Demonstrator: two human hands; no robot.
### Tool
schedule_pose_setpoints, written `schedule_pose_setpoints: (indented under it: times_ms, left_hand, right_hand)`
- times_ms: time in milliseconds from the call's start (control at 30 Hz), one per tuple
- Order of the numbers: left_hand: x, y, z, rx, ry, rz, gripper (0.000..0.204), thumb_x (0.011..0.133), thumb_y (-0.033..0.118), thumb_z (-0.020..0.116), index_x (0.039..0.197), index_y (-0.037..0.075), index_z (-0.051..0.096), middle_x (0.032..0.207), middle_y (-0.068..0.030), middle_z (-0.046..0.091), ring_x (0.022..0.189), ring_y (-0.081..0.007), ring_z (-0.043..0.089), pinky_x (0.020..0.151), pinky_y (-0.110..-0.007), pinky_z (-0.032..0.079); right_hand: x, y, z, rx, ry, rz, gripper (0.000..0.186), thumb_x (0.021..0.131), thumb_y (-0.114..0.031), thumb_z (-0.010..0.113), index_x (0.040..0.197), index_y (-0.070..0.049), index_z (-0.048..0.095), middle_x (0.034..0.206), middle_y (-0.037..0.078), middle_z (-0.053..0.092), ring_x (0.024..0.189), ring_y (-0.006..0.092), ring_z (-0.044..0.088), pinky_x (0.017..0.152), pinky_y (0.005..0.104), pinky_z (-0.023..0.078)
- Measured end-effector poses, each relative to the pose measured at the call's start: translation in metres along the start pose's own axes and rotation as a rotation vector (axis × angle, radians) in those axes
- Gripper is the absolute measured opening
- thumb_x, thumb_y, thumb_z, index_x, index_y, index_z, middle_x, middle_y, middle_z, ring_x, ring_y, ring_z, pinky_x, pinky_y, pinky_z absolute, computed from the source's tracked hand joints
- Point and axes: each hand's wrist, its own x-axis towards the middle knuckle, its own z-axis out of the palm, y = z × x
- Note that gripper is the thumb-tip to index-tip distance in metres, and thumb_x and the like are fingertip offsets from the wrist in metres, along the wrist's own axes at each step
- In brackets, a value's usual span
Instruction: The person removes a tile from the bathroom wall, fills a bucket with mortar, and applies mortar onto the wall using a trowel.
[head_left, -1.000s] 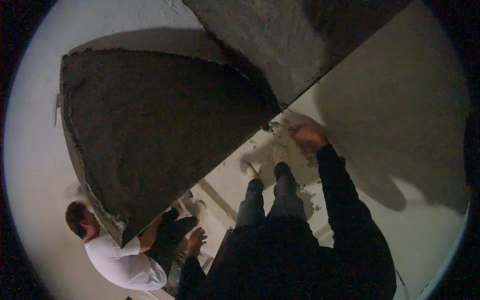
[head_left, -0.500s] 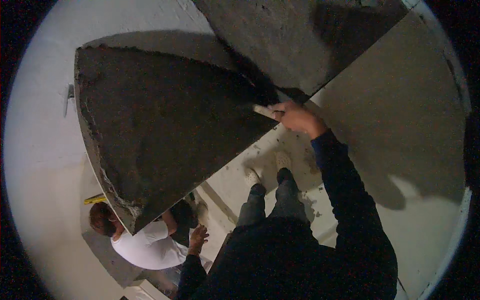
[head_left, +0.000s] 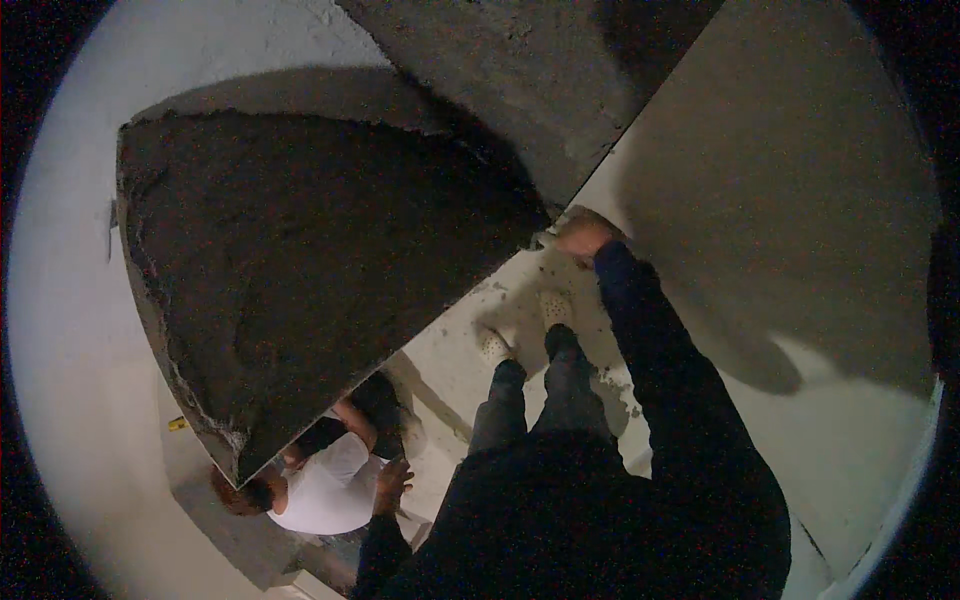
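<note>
A large slab [head_left: 320, 230], thickly coated with dark grey mortar, lies across the left and middle, its ragged mortar edge on the far left. My right hand [head_left: 588, 236] is closed at the slab's right corner, blurred and in shadow. Only a small greyish bit of the pale-handled tool it grips shows beside the fingers; its working end is hidden. My left hand [head_left: 393, 487] hangs low at my left side, fingers loosely apart, with nothing visible in it.
A co-worker in a white shirt [head_left: 335, 490] crouches at lower left, partly under the slab's near corner. Behind it lies another grey mortar-covered surface [head_left: 510, 70]. Pale boards or tiles [head_left: 770, 180] spread on the right. My feet in pale clogs [head_left: 556, 308] stand on a spattered floor.
My right hand has shifted slightly left and down to the slab's corner, and the tool's pale handle no longer shows plainly. The co-worker has moved right and leans farther under the slab.
</note>
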Motion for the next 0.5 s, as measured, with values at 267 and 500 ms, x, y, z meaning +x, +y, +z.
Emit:
schedule_pose_setpoints:
  times_ms: [267, 500]
  left_hand:
    - [-0.011, -0.011, 0.002, 0.034, 0.020, -0.129, 0.047, 0.087, 0.036, 0.058, 0.125, 0.009, 0.049, 0.117, -0.0070, 0.057, 0.094, -0.0210, 0.061, 0.066, -0.033, 0.049]
    - [0.019, -0.022, -0.023, 0.029, -0.040, -0.043, 0.044, 0.089, 0.030, 0.054, 0.127, 0.009, 0.045, 0.117, -0.0058, 0.057, 0.090, -0.0181, 0.062, 0.061, -0.029, 0.049]
  right_hand:
    - [-0.059, 0.007, 0.026, 1.427, -0.164, 0.339, 0.029, 0.087, -0.026, 0.060, 0.100, 0.000, 0.061, 0.071, 0.006, 0.060, 0.053, 0.0141, 0.056, 0.050, 0.0302, 0.047]
    - [-0.158, -0.035, -0.040, 1.193, -0.143, -0.056, 0.043, 0.086, -0.036, 0.061, 0.123, -0.015, 0.056, 0.064, -0.001, 0.052, 0.051, 0.0098, 0.048, 0.047, 0.0271, 0.044]
